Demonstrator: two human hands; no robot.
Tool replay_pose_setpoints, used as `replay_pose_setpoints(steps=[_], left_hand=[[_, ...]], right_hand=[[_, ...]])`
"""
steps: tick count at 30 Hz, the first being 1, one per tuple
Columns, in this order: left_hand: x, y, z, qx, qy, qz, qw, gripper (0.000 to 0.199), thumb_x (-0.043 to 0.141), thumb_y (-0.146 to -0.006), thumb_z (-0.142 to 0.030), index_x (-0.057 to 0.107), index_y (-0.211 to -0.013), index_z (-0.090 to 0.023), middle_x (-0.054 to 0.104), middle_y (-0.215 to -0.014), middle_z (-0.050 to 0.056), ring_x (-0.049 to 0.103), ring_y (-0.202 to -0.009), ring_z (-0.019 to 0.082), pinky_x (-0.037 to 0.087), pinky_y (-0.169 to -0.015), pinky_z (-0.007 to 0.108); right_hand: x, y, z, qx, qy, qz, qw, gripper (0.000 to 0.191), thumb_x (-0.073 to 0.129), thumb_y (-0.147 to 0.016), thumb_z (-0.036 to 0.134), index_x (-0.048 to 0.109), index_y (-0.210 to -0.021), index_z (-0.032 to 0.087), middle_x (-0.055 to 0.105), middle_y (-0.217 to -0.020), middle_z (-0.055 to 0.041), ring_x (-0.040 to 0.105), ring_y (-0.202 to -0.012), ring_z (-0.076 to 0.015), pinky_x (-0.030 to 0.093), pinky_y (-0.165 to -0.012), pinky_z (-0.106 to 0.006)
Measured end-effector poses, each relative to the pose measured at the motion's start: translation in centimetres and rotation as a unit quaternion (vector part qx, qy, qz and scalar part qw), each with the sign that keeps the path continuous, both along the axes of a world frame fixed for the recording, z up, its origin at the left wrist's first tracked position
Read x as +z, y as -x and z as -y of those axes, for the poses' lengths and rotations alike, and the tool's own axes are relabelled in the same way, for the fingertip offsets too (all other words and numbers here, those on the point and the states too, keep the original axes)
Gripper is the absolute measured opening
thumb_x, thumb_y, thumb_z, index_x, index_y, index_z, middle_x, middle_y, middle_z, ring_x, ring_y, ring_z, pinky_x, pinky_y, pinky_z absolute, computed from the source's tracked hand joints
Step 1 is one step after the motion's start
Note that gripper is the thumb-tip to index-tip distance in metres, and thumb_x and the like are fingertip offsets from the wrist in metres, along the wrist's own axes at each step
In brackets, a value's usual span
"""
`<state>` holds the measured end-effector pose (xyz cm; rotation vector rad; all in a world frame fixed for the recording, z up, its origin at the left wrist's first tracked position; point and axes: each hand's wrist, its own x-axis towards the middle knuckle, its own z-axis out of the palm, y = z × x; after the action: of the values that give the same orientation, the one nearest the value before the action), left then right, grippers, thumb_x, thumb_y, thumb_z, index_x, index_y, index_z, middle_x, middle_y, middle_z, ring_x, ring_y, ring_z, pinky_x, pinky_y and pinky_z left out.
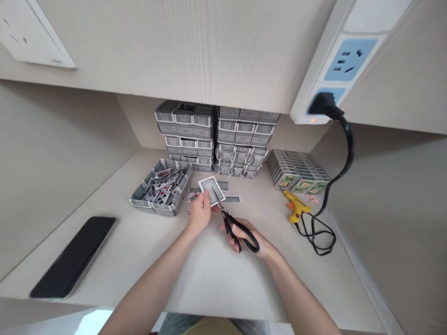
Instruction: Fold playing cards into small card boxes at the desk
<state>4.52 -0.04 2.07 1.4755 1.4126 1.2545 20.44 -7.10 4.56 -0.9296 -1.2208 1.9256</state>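
Two bare forearms (155,274) reach over the pale desktop (216,284); black phone (75,258) lies near the left edge. Right hand (246,235) grips black-handled scissors (228,218), fingers in the loops, blades at the playing card. Left hand (200,211) pinches that playing card (211,186) (patterned back up) between thumb and fingers, raised mid-desk. Yellow glue gun (296,204) lies right, cord looped beside it. Card strips (232,199) lie just beyond the hands; left of them, an open box (159,209) holds loose cards (162,188). Farther back: card packs (296,171) at right, two stacks of card-patterned boxes (242,132) centre.
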Motion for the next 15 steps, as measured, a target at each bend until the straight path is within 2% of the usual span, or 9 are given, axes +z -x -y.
replay_pose_setpoints(steps=[7,15], left_hand=[[-0.20,-0.13,0.06,0.002,-0.006,-0.034,0.999,0.039,0.028,-0.085,-0.046,0.046,-0.063,-0.019,0.059,-0.048,0.000,0.059,-0.046,0.015,0.046,-0.048,0.025],[-0.07,-0.27,0.16,-0.002,-0.012,-0.017,1.000,0.039,0.029,-0.085,-0.045,0.046,-0.061,-0.019,0.057,-0.046,0.000,0.058,-0.044,0.015,0.045,-0.048,0.025]], right_hand=[[0.11,0.09,0.04,-0.008,0.003,0.006,1.000,0.045,0.058,-0.070,0.053,0.050,-0.089,0.013,0.049,-0.058,0.0022,0.043,-0.043,-0.0073,0.035,-0.041,-0.022],[-0.27,0.03,0.00,-0.009,-0.003,0.007,1.000,0.043,0.057,-0.072,0.053,0.051,-0.089,0.013,0.049,-0.058,0.0025,0.044,-0.042,-0.0074,0.034,-0.040,-0.021]])
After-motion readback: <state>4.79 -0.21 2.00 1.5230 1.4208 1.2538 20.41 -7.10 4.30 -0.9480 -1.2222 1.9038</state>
